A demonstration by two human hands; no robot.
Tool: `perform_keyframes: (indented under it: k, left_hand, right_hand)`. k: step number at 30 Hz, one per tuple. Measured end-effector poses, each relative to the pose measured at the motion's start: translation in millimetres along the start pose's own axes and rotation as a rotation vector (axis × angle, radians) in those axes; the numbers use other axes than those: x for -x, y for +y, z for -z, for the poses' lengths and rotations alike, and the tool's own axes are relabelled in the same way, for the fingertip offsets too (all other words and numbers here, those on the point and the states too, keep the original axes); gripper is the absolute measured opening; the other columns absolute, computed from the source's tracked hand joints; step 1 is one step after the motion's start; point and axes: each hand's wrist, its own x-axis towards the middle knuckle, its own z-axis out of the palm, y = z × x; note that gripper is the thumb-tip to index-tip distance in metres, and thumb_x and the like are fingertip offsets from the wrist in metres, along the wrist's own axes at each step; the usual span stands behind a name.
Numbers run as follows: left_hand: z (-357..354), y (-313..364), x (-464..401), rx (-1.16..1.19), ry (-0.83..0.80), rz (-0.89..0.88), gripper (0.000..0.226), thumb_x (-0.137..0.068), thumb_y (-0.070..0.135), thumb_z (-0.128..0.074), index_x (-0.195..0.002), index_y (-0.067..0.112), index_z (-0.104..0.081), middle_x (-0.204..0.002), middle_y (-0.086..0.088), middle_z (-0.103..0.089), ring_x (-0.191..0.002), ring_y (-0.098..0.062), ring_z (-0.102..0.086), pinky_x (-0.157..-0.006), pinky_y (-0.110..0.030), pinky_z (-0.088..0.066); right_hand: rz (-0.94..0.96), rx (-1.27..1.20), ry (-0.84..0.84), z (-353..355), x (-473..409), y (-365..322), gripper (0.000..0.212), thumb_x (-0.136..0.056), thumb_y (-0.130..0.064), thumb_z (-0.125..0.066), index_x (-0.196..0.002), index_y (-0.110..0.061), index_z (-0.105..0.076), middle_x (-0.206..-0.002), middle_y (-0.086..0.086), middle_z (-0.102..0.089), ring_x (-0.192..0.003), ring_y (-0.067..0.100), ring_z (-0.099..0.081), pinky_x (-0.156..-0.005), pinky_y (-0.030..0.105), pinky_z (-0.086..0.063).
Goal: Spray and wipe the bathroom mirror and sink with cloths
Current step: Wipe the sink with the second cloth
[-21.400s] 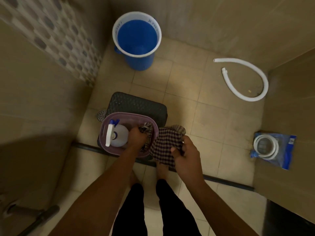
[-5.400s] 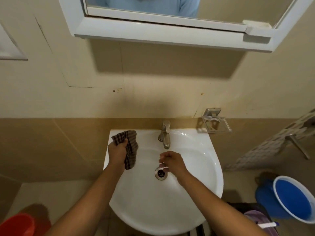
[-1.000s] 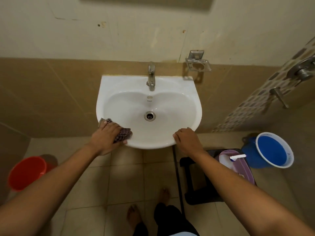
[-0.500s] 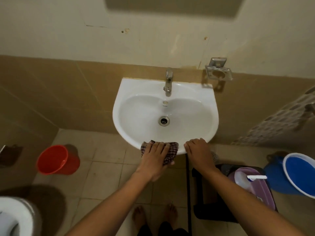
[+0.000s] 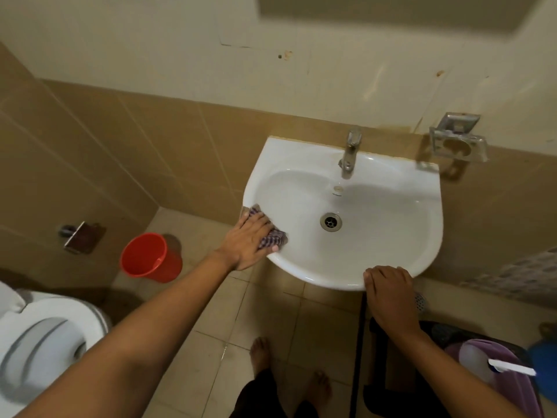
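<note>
A white wall-mounted sink (image 5: 401, 260) with a steel tap (image 5: 349, 152) and a round drain (image 5: 330, 221) fills the middle of the view. My left hand (image 5: 247, 239) presses a dark checked cloth (image 5: 275, 238) flat against the sink's left front rim. My right hand (image 5: 388, 292) rests on the front rim at the right, fingers curled over the edge, holding no cloth. The spray bottle (image 5: 482, 360) lies in a purple basket (image 5: 512, 384) at the lower right. The mirror is out of view.
A red bucket (image 5: 149, 257) stands on the tiled floor left of the sink. A white toilet (image 5: 42, 342) is at the lower left. A dark stool (image 5: 391, 372) carries the basket, with a blue bucket (image 5: 545, 372) beside it. My bare feet (image 5: 289, 369) stand below the sink.
My left hand has slid the cloth from the sink's front edge round to its left front rim. My right hand has stayed on the front rim.
</note>
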Motion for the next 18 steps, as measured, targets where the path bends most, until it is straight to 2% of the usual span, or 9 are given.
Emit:
perform_keyframes:
  k: [2,4,7,10,15,18]
  left_hand:
    - [7,-13,-11,0.033,-0.079,0.074,0.097,-0.083,0.079,-0.007,-0.157,0.018,-0.019,-0.166,-0.005,-0.013,-0.154,-0.019,0.001,-0.123,-0.043,0.009]
    - [13,-24,-25,0.016,-0.138,0.1,0.09,-0.09,0.074,-0.019,-0.158,0.017,-0.012,-0.167,-0.004,-0.002,-0.153,-0.018,0.008,-0.123,-0.045,0.01]
    - [20,-38,-51,-0.044,-0.179,0.101,0.081,-0.097,0.064,-0.029,-0.159,0.017,-0.005,-0.167,-0.002,0.007,-0.153,-0.017,0.013,-0.122,-0.046,0.01]
    - [24,-54,-78,-0.095,-0.157,0.089,0.083,-0.097,0.064,-0.028,-0.158,0.017,0.004,-0.166,0.0,0.015,-0.152,-0.015,0.017,-0.121,-0.045,0.011]
    - [31,-75,-120,-0.073,-0.035,0.059,0.088,-0.096,0.064,-0.031,-0.157,0.015,0.01,-0.166,-0.003,0.015,-0.153,-0.02,0.013,-0.123,-0.046,0.002]
    - [39,-80,-148,-0.069,-0.024,0.057,0.091,-0.095,0.064,-0.034,-0.157,0.012,0.008,-0.167,-0.008,0.006,-0.154,-0.025,0.006,-0.123,-0.048,-0.002]
  right_hand:
    - [-0.003,-0.018,0.029,-1,1,-2,0.045,-0.1,-0.029,-0.024,-0.079,-0.018,-0.062,-0.075,-0.004,-0.06,-0.073,0.02,-0.056,-0.081,0.038,-0.042]
    - [-0.02,-0.027,0.055,-2,0,-3,0.044,-0.099,-0.028,-0.025,-0.08,-0.017,-0.063,-0.077,-0.003,-0.061,-0.074,0.021,-0.056,-0.082,0.04,-0.043]
    - [0.001,0.029,0.048,-2,1,-4,0.041,-0.095,-0.023,-0.028,-0.084,-0.012,-0.066,-0.082,0.002,-0.065,-0.077,0.025,-0.059,-0.082,0.042,-0.046]
    - [-0.001,0.09,-0.011,-3,0,-6,0.043,-0.093,-0.021,-0.029,-0.09,-0.009,-0.07,-0.088,0.006,-0.068,-0.081,0.026,-0.062,-0.086,0.044,-0.047]
    - [-0.126,0.066,0.023,-5,-5,-13,0.04,-0.094,-0.025,-0.035,-0.089,-0.014,-0.073,-0.089,0.001,-0.069,-0.085,0.023,-0.063,-0.095,0.039,-0.04]
    - [-0.17,0.089,0.008,-7,-7,-19,0.04,-0.094,-0.026,-0.034,-0.086,-0.015,-0.073,-0.087,0.0,-0.068,-0.084,0.023,-0.062,-0.096,0.041,-0.039]
